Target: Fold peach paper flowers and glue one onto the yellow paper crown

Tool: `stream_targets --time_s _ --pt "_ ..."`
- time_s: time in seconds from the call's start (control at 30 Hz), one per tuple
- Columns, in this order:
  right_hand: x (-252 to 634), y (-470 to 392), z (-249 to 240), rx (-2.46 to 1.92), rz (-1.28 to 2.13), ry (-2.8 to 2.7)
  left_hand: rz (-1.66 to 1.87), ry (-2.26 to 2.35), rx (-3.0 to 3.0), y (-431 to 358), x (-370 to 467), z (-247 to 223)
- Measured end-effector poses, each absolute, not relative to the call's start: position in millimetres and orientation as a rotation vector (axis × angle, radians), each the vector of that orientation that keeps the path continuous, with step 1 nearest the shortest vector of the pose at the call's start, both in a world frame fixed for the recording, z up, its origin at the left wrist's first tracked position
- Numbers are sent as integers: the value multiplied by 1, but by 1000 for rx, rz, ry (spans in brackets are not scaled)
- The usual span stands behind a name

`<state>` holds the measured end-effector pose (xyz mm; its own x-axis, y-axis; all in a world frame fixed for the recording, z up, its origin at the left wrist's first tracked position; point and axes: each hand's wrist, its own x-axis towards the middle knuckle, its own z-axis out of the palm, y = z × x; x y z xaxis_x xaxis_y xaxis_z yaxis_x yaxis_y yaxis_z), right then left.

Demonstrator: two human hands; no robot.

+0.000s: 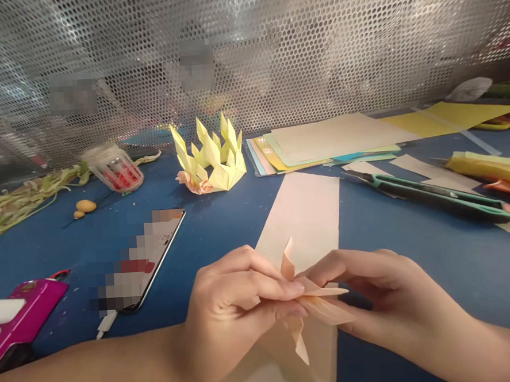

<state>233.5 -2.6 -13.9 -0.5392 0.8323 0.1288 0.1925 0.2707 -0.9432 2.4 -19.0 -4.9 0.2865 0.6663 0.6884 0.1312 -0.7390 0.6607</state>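
Between my two hands is a small folded paper piece (326, 306) in pale peach, with pointed flaps sticking up, down and to the right. My left hand (240, 307) pinches its middle between thumb and fingers. The fingers of my right hand (382, 298) close on the flaps at its right side. Under both hands a long strip of pale pink paper (310, 210) lies flat on the blue table (226, 227). Part of the folded piece is hidden behind my fingers.
A yellow folded-paper crown (219, 164) stands ahead, left of stacked coloured sheets (329, 137). A utility knife (445, 196) lies at right. Leftward are a phone (151, 261) with a cable, a jar (114, 168) and a magenta glue gun (37, 311). Perforated metal (272, 51) rises behind.
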Motion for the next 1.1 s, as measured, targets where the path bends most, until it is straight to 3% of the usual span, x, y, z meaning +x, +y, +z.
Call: stream_targets --time_s 0.27,1.1 --pt "236 -5 -6 -900 1070 -2064 1486 755 2064 -19 5 -6" --pt "234 -7 0 -786 975 -2173 1420 828 2041 -20 7 -2"
